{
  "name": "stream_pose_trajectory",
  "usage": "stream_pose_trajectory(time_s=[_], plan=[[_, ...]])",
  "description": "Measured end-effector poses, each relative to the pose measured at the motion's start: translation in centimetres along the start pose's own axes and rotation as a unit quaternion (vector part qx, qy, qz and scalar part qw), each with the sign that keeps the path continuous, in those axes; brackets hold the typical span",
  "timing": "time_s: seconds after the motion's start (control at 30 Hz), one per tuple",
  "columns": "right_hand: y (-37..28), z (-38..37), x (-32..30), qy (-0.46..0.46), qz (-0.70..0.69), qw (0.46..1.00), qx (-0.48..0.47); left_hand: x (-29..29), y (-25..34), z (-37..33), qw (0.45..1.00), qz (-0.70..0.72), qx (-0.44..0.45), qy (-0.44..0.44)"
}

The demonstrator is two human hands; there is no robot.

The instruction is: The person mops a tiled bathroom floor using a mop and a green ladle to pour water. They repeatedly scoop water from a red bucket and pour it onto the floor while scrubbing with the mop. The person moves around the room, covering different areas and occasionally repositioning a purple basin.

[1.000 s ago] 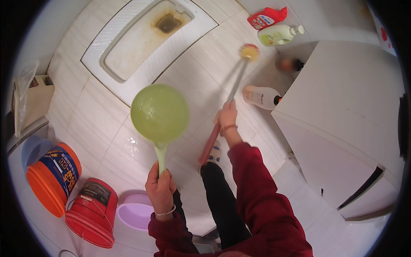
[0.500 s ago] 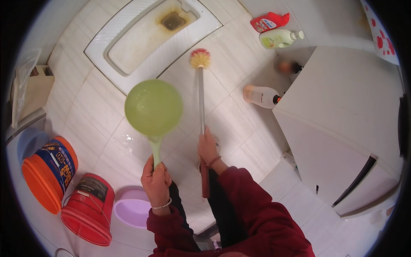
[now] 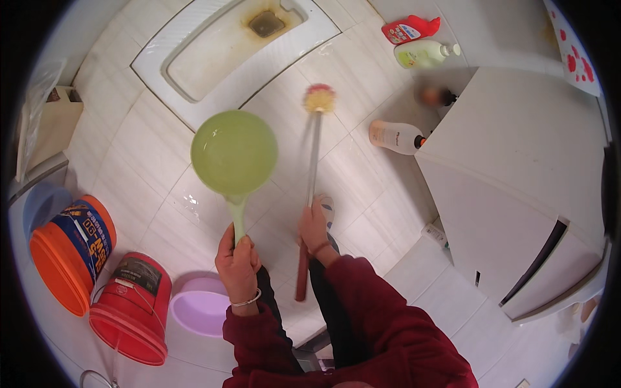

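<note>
**two-handed hold: ladle and brush over wet tile**

the left hand [image 3: 237,265] is closed around the handle of a green ladle [image 3: 234,153], bowl held level and filled with water. the right hand [image 3: 314,227] is closed around the shaft of a long brush [image 3: 311,174], its red grip end pointing back toward the body and its bristle head [image 3: 319,98] low over the white floor tile [image 3: 162,187], just short of the rim of the squat toilet pan [image 3: 213,55].

step in hand, as judged: scrubbing the tile near the pan, with rinse water held ready. whether the bristles touch the floor cannot be told; the shaft is blurred.

next move calls for: keeping the ladle level until positioned, then tipping it over the brushed patch. two buckets [image 3: 71,249] and a purple basin [image 3: 200,304] stand at the left; bottles [image 3: 396,136] lie at the right.
</note>
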State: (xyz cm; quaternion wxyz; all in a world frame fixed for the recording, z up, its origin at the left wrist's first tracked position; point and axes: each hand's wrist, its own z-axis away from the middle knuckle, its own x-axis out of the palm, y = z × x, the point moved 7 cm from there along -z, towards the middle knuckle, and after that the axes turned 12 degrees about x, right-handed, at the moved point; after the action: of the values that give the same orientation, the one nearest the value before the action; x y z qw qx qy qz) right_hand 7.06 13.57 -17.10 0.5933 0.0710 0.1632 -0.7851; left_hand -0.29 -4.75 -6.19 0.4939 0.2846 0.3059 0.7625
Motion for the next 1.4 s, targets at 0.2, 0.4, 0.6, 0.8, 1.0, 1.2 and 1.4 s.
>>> stream_pose_trajectory(time_s=[0.2,0.4,0.6,0.8,1.0,1.2,1.4], plan=[[-4.2,-3.2,-6.2,0.042,-0.126,0.99,-0.05,-0.9,0.1,0.0,1.0,-0.027,0.014,-0.004],[-2.4,-1.4,-4.2,0.157,0.102,0.905,-0.382,1.3,-0.5,0.4,0.999,-0.026,-0.006,-0.032],[2.2,0.8,-8.0,-0.042,-0.019,0.999,-0.011,0.9,-0.8,0.6,0.999,-0.025,-0.004,-0.026],[3.6,1.2,-9.1,0.051,0.196,0.975,-0.095,1.8,-0.9,0.4,0.999,-0.025,-0.032,-0.025],[5.9,2.2,-14.0,0.087,0.415,0.889,-0.175,2.0,-1.0,0.2,0.999,-0.032,-0.014,-0.029],[11.6,1.5,-19.8,0.175,0.291,0.93,-0.14,2.5,-0.5,0.2,0.999,-0.029,-0.008,-0.022],[9.2,-1.1,-13.9,0.111,0.23,0.961,-0.104,3.3,-1.3,0.3,0.999,-0.033,-0.007,-0.031]])
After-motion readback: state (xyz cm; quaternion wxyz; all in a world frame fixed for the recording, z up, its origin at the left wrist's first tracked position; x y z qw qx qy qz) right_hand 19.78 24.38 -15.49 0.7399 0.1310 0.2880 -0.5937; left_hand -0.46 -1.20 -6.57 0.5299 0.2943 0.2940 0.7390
